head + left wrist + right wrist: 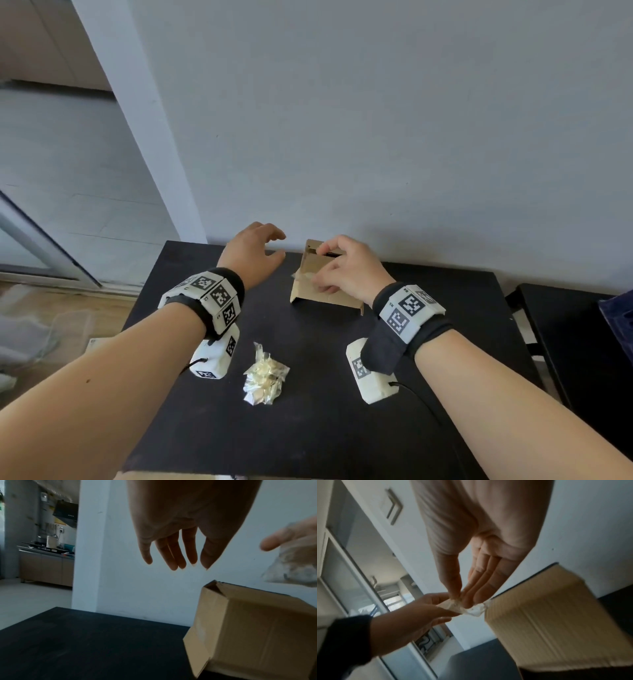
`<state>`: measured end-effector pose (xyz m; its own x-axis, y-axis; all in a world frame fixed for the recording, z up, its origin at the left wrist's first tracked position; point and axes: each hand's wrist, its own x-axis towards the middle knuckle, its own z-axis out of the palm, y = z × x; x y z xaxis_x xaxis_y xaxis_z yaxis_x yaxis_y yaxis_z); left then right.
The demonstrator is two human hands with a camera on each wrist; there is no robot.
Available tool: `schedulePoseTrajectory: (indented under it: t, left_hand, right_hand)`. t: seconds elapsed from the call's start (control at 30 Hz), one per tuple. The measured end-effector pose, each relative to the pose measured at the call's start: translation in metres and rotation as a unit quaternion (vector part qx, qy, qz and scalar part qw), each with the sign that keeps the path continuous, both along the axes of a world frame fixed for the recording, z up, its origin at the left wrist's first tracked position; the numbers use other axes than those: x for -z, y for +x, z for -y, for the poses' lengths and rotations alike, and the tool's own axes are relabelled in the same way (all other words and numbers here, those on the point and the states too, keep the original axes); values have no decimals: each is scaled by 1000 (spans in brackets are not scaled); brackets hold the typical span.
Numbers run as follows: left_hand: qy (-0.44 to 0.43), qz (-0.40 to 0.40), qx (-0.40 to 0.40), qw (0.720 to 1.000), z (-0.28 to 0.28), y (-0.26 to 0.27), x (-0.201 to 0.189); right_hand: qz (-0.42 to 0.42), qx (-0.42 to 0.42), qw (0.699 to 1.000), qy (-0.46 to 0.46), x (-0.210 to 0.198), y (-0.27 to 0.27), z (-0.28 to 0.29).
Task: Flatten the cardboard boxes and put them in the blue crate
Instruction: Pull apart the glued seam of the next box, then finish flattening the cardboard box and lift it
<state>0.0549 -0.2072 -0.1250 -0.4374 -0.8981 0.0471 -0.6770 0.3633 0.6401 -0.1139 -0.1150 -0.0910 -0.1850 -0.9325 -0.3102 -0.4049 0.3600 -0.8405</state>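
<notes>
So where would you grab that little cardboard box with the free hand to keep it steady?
Probably the cardboard box by its upper left corner, coming in from its left side. That edge faces the open left hand, while the right hand pinches the tape strip at the box's front.

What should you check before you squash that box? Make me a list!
1. Tape off the cardboard box: not ok. The right hand pinches a clear tape strip that joins the box corner.
2. Left hand free to help: ok. It is open and holds nothing.
3. Box empty inside: cannot tell.
4. Room on the black table to press it flat: ok, though a crumpled tape wad lies near the front.
5. Blue crate ready: cannot tell. No crate shows in any view.
</notes>
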Motion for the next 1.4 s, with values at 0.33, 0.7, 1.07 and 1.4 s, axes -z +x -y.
schedulePoseTrajectory:
  t: [0.33, 0.7, 1.07, 1.4]
  left_hand:
    - [97, 60, 33, 993, -5, 57, 36]
    - [149, 75, 48, 985, -3, 68, 66]
    - [117, 21, 2, 993, 19, 28, 36]
    - [285, 75, 25, 955, 22, -37, 8]
  right_hand:
    - [-100, -179, 966, 159, 72, 72, 7]
    - [-256, -212, 927, 174, 118, 113, 9]
    - [-141, -59, 988, -23, 33, 51, 29]
    - [-199, 148, 962, 117, 27, -77, 19]
